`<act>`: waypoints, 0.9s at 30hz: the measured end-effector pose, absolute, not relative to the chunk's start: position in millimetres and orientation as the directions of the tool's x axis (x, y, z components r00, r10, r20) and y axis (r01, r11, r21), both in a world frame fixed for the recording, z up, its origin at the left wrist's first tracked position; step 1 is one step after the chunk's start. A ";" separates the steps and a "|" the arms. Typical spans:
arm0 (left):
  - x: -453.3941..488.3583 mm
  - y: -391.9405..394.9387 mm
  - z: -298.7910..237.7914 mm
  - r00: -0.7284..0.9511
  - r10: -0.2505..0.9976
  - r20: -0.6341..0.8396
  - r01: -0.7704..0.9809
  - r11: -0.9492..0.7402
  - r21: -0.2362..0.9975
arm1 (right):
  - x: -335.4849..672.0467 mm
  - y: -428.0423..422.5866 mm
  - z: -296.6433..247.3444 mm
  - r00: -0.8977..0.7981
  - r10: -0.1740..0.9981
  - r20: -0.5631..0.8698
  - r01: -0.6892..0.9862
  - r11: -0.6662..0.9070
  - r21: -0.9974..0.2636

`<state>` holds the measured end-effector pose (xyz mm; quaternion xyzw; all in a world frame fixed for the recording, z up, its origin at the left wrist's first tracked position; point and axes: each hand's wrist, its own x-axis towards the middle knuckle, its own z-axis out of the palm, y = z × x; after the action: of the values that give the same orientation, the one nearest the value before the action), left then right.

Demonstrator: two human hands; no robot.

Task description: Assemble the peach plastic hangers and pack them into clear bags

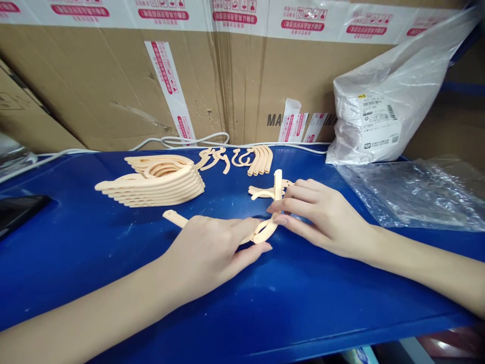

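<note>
A beige plastic folding clothes hanger is between my two hands, just above the blue table. My left hand is closed round one of its arms, whose rounded end sticks out to the left. My right hand pinches the other arm, which points up and away from me, near the curved middle joint. The fingers hide part of the joint. Just behind my right fingers, a few loose beige hanger parts lie on the table, partly covered.
A neat stack of beige folded hangers stands at left. Loose hooks and a row of curved arms lie farther back. Cardboard boxes and a white cable line the rear. A white bag and clear plastic are right; a dark phone-like object is left.
</note>
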<state>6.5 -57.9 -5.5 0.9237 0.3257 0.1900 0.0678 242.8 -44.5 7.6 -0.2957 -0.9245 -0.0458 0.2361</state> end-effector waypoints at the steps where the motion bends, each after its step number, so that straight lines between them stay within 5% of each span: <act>1: 6.7 -58.2 -6.2 0.724 0.600 0.340 0.569 -0.798 0.198 | 242.8 -44.1 7.4 -0.693 0.552 0.464 0.587 0.805 -0.081; 5: 8.4 -60.8 -4.3 0.768 0.490 0.413 0.537 -0.843 0.001 | 243.9 -40.6 6.9 -0.587 0.693 0.420 0.670 0.706 -0.228; 10: 9.8 -60.1 -1.4 0.796 0.438 0.417 0.511 -0.856 -0.077 | 245.7 -35.5 4.7 -0.595 0.740 0.313 0.654 0.673 -0.346; 21: 5.4 -51.5 -7.7 0.732 0.504 0.459 0.571 -0.821 -0.009 | 252.7 -31.8 7.8 -0.674 0.659 0.332 0.720 0.687 0.097; 27: 6.6 -50.5 -8.2 0.715 0.572 0.401 0.596 -0.799 0.076 | 266.8 -27.1 9.2 -0.682 0.684 0.258 0.722 0.687 0.088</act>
<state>6.6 -50.5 -8.2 0.9257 0.3156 0.2067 -0.0295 266.8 -27.1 9.2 -0.3850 -0.9126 -0.0914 0.1028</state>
